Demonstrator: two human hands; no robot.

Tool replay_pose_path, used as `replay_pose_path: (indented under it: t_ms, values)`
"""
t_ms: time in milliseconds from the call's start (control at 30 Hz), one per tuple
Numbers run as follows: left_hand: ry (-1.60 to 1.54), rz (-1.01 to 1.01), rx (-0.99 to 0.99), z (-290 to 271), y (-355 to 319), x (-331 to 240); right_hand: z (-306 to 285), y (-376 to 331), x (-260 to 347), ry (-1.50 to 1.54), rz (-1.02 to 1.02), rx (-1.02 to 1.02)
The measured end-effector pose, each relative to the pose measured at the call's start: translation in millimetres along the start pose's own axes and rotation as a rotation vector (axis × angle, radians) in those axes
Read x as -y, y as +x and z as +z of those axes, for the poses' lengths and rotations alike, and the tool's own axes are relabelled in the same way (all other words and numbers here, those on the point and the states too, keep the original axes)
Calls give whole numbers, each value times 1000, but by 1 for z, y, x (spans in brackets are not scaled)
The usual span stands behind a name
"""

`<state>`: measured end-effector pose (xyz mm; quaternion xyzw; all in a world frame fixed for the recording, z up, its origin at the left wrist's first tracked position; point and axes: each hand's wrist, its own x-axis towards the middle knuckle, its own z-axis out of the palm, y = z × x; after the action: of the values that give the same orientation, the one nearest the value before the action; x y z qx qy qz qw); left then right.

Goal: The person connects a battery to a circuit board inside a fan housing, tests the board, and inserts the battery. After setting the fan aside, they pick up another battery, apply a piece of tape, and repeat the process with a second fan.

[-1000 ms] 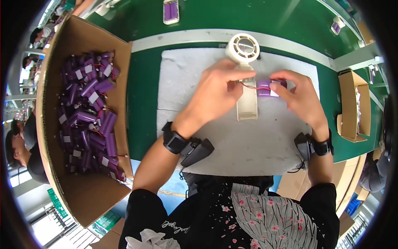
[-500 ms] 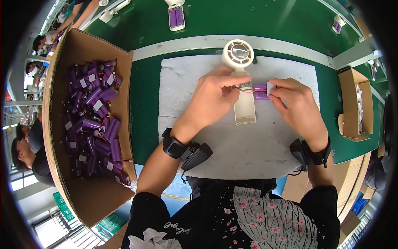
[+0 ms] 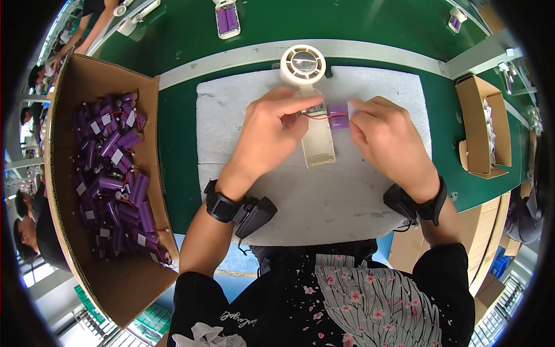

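Observation:
A cream handheld fan (image 3: 319,141) lies open-backed on a pale foam mat, its round head away from me. Inside its upper handle a small circuit board (image 3: 315,108) shows. My left hand (image 3: 263,133) is closed over that spot, thumb and fingers pinching the end of the thin red and dark wires (image 3: 318,117); the plug itself is hidden. Those wires run to a purple battery pack (image 3: 339,118) just right of the handle. My right hand (image 3: 393,130) grips the pack's right end, fingertips on a small white patch (image 3: 350,107).
At left stands a deep cardboard box (image 3: 104,289) of purple battery packs (image 3: 115,185). A smaller carton (image 3: 477,130) sits at right. Beyond a pale rail (image 3: 243,62), other open fans (image 3: 228,20) lie on the green surface. Other people are at the far left.
The whole scene has shifted left and slightly up in the view. My right fingers have curled in closer and cover more of the white patch. My left hand keeps its place at the board.

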<state>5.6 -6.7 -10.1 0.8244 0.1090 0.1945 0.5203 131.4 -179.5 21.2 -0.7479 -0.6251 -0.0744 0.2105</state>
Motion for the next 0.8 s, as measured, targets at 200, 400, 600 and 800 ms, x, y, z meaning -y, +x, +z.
replay_pose_path:
  t_ms: [200,400,600,800]
  values:
    - [12,0,-10,0,-1,-1,4,2,6,-28,46,10]
    - [32,3,5,-3,1,-2,3,5,-1,36,152,-22]
    - [-14,10,0,-1,0,1,-6,4,-3,131,146,3]
    - [-21,25,8,-3,0,1,1,2,-5,74,68,9]
